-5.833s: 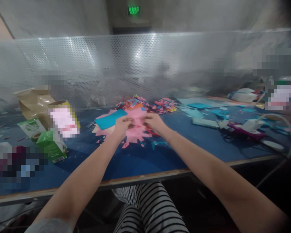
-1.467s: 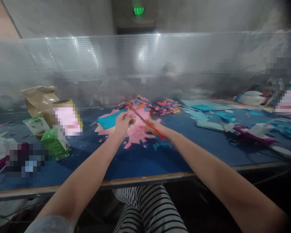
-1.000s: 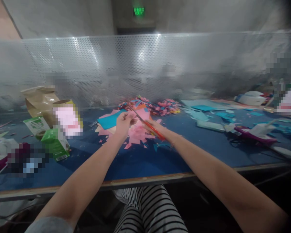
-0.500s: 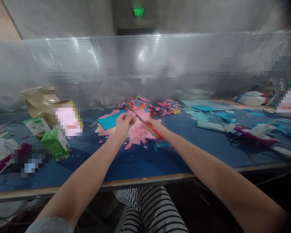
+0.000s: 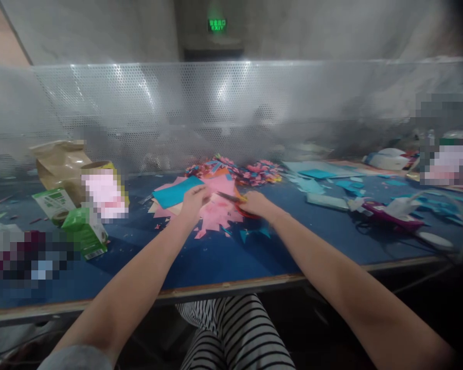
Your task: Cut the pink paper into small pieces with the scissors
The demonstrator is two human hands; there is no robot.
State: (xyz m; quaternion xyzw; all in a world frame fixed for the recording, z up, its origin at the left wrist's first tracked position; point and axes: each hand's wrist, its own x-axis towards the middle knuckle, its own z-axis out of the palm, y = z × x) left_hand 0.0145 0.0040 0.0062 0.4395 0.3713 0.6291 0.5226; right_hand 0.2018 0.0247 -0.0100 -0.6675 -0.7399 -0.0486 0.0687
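Note:
My right hand (image 5: 256, 203) is closed on a pair of scissors (image 5: 228, 197) with red-orange handles. The dark blades point left, toward my left hand (image 5: 194, 199). That hand has its thumb and fingers drawn together over the pink paper; whatever it pinches is too small or blurred to name. Pink paper scraps (image 5: 220, 213) with jagged edges lie beneath both hands. A sheet of blue paper (image 5: 177, 192) rests on the pile just left of my left fingers. Dark teal scraps (image 5: 256, 234) lie below my right hand.
Behind the hands is a heap of small multicoloured paper pieces (image 5: 260, 172). Green boxes (image 5: 85, 232) and a brown paper bag (image 5: 59, 167) stand at left. On the right are light-blue sheets (image 5: 316, 173) and a purple power strip (image 5: 393, 216) with cables. A perforated metal screen (image 5: 216, 110) backs the table.
The scissors have dropped lower and swung flatter, with the right hand turned around the handles. My left hand has shifted slightly left and down. The whole view has moved a little.

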